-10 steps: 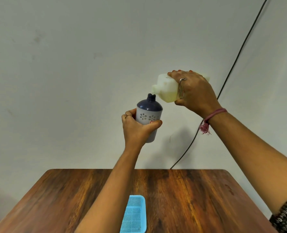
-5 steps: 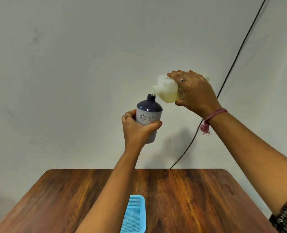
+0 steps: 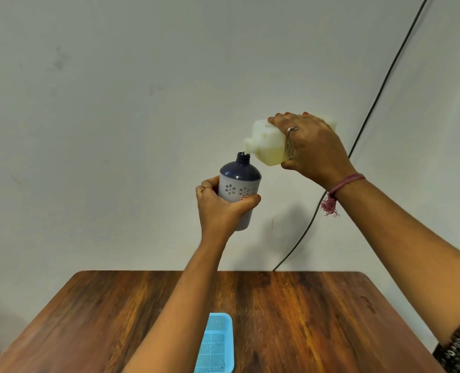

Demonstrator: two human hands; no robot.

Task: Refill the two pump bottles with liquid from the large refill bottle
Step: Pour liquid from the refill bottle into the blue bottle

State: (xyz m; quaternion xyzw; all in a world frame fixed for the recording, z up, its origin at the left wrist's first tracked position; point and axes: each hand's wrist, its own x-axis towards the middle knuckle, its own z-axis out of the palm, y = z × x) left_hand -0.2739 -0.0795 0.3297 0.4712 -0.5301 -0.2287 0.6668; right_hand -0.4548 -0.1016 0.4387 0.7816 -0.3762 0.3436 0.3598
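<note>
Two full grips: left hand [image 3: 221, 208] round pump bottle [image 3: 239, 184], right hand [image 3: 313, 149] round tilted refill bottle [image 3: 268, 142].

No legible txt on labels

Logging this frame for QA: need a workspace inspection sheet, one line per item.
Surface: wooden table, bare apart from the tray.
Job's things: pump bottle, pump off, upright in the air; refill bottle tipped, spout at its neck. Second pump bottle not seen.
Clutter: blue mesh tray at near edge.
Grips: left hand shut on pump bottle; right hand shut on refill bottle.
Cables: black cable down the wall.
Surroundings: plain wall.
</note>
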